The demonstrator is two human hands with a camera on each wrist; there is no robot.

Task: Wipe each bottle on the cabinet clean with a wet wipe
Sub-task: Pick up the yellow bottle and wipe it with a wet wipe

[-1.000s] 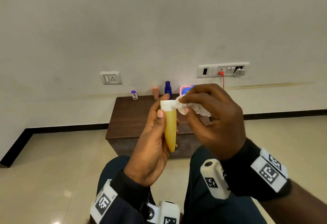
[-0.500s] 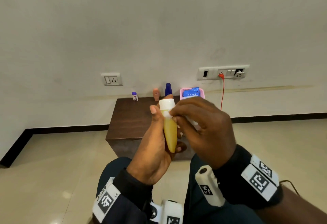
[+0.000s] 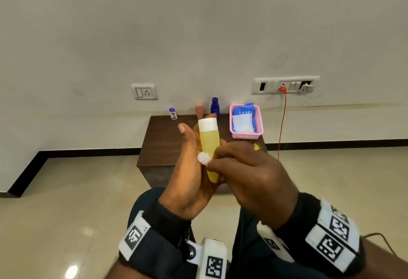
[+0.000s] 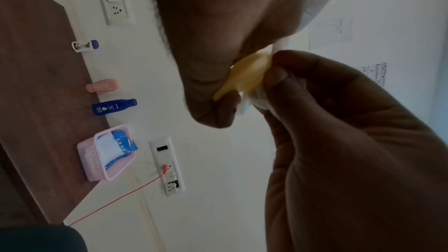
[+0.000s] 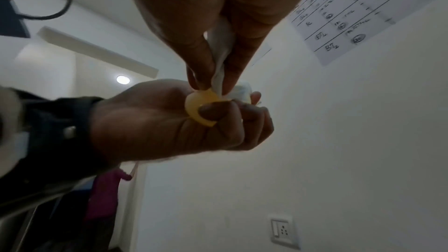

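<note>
My left hand (image 3: 194,164) grips a yellow bottle (image 3: 209,144) with a white cap upright in front of me, fingers curled round its lower part (image 5: 201,108). My right hand (image 3: 240,168) pinches a crumpled white wet wipe (image 3: 204,158) against the lower half of the bottle; the wipe (image 5: 221,64) runs up between thumb and fingers. On the brown cabinet (image 3: 163,144) behind stand a small white bottle with a purple cap (image 3: 172,113), a peach bottle (image 3: 199,110) and a dark blue bottle (image 3: 214,107).
A pink basket (image 3: 246,134) holding a blue pack of wipes (image 3: 244,115) stands on the cabinet's right side. A small yellow item (image 3: 257,146) lies near the cabinet's right edge. A red cable (image 3: 281,124) hangs from the wall socket. My knees are below the hands.
My right hand has slid the wipe down from the white cap to the bottle's lower half. The cap is now uncovered, and the left hand keeps holding the bottle.
</note>
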